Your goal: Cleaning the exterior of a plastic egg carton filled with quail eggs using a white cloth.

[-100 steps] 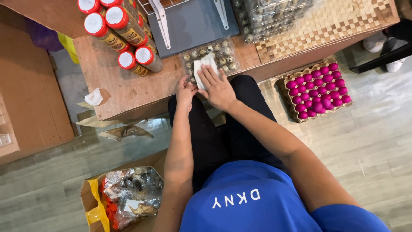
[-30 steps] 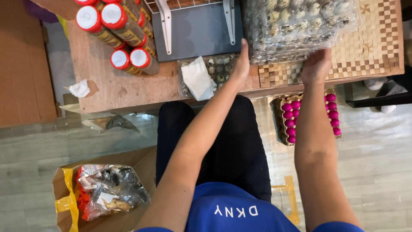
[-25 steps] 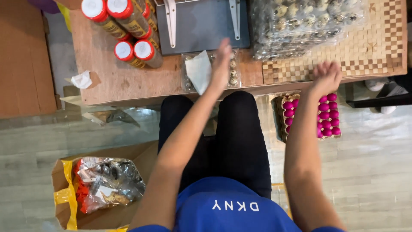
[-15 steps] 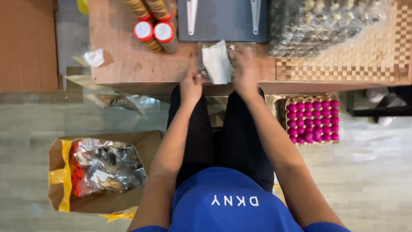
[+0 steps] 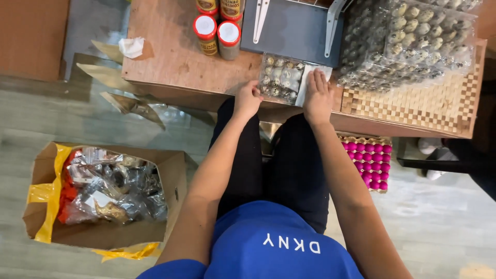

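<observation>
Clear plastic: a small see-through clamshell tray of speckled quail eggs (image 5: 281,77) sits at the near edge of the brown wooden table (image 5: 170,51), right in front of the person.
Left hand (image 5: 248,98): fingers curled against the tray's near left corner, apparently bracing it so it doesn't slide; no full grasp visible.
Right hand (image 5: 318,93): laid flat, fingers together and extended, pressing a white paper label (image 5: 305,82) onto the tray's right side, likely to smooth it down.
Behind: a grey flat machine plate (image 5: 294,31) and red-capped jars (image 5: 217,33).
Right side: stacked clear egg trays (image 5: 408,41) on a woven checkered mat (image 5: 413,103), within reach.
Floor: a pink-egg carton (image 5: 369,163); a cardboard box of foil wrappers (image 5: 103,191).
</observation>
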